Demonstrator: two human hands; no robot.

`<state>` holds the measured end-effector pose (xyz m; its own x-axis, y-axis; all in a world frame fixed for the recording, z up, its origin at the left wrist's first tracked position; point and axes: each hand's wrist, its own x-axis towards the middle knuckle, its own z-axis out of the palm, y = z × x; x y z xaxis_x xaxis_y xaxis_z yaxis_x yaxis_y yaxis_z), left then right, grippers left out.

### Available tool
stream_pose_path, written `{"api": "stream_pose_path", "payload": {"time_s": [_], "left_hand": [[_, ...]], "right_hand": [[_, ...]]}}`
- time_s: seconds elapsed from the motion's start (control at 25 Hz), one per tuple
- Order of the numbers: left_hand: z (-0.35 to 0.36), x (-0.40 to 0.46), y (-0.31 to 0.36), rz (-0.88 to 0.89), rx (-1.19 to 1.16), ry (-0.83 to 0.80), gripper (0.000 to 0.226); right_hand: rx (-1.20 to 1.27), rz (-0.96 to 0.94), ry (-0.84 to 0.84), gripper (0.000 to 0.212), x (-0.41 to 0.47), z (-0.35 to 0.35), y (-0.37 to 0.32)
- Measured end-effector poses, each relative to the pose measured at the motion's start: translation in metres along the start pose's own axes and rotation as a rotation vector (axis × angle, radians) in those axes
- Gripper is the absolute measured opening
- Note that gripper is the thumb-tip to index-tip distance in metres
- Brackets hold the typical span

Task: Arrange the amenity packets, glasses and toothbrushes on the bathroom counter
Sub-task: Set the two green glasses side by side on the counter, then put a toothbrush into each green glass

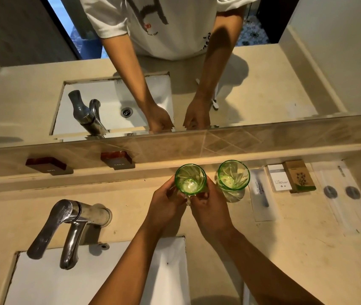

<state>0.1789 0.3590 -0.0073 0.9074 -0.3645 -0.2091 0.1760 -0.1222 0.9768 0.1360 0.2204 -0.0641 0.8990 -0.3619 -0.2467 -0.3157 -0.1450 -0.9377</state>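
Hotel-type bathroom. Beige stone table (296, 238) with inset white sink (69, 282) and chrome mixer tap (69, 225), left of the grip. Wall mirror (43, 84) beyond the grip; "HOT" (48, 165) and "COLD" (118, 160) plaques beneath it. Right of the grip: boxed amenity packets (290, 177) and sealed toothbrushes (262, 194) in a row.

Two upright green glasses (190, 180) (233, 176), packets (290, 177) beside.

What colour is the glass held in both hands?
Transparent green glass, with swirled ribbing, seen clearest in the head view.
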Motion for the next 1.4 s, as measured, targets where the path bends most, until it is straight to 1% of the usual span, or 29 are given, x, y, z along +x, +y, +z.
{"api": "stream_pose_path", "payload": {"time_s": [0.08,0.16,0.2,0.24,0.28,0.32,0.4,0.48,0.56,0.6,0.68,0.76,0.84,0.96,1.04,1.16,1.28,1.4], "left_hand": [[0.002,-0.002,-0.002,-0.024,0.055,0.046,0.044],[0.004,-0.012,-0.01,-0.183,0.045,0.176,0.044],[0.006,-0.021,-0.013,-0.278,-0.026,0.24,0.041],[0.008,-0.033,-0.016,-0.341,-0.069,0.279,0.037],[0.012,-0.046,-0.02,-0.369,-0.053,0.293,0.033],[0.019,-0.062,-0.025,-0.381,0.027,0.269,0.029],[0.04,-0.099,-0.031,-0.414,0.12,0.168,0.021],[0.066,-0.134,-0.037,-0.466,0.193,0.007,0.011],[0.092,-0.162,-0.042,-0.469,0.335,-0.148,0.009],[0.104,-0.171,-0.044,-0.45,0.391,-0.192,0.011],[0.123,-0.183,-0.048,-0.376,0.513,-0.199,0.018],[0.138,-0.189,-0.046,-0.321,0.582,-0.177,0.017],[0.147,-0.194,-0.041,-0.329,0.564,-0.19,0.016],[0.15,-0.198,-0.039,-0.373,0.576,-0.195,0.019],[0.149,-0.204,-0.039,-0.403,0.54,-0.172,0.022],[0.145,-0.21,-0.038,-0.462,0.409,-0.184,0.029],[0.142,-0.21,-0.037,-0.498,0.296,-0.184,0.025],[0.141,-0.211,-0.037,-0.494,0.263,-0.201,0.024]], "right_hand": [[0.017,0.021,-0.042,0.058,-0.007,-0.006,-0.006],[-0.008,0.044,-0.061,0.046,-0.024,-0.018,-0.01],[-0.043,0.055,-0.046,0.038,-0.037,-0.028,-0.011],[-0.076,0.07,-0.022,0.034,-0.05,-0.041,-0.01],[-0.118,0.086,0.005,0.031,-0.064,-0.055,-0.008],[-0.176,0.104,0.029,0.026,-0.079,-0.072,-0.005],[-0.294,0.175,0.069,0.02,-0.112,-0.106,0.003],[-0.383,0.264,0.072,0.019,-0.145,-0.129,0.013],[-0.486,0.291,0.047,0.02,-0.174,-0.139,0.024],[-0.526,0.291,0.038,0.018,-0.183,-0.139,0.029],[-0.623,0.286,0.021,0.017,-0.194,-0.134,0.036],[-0.675,0.283,-0.014,0.026,-0.201,-0.129,0.042],[-0.662,0.291,-0.042,0.039,-0.207,-0.123,0.047],[-0.621,0.297,-0.04,0.041,-0.213,-0.118,0.051],[-0.608,0.308,-0.037,0.037,-0.215,-0.118,0.051],[-0.597,0.289,-0.084,0.034,-0.217,-0.116,0.049],[-0.593,0.274,-0.087,0.028,-0.218,-0.113,0.048],[-0.577,0.263,-0.112,0.023,-0.217,-0.114,0.051]]}}
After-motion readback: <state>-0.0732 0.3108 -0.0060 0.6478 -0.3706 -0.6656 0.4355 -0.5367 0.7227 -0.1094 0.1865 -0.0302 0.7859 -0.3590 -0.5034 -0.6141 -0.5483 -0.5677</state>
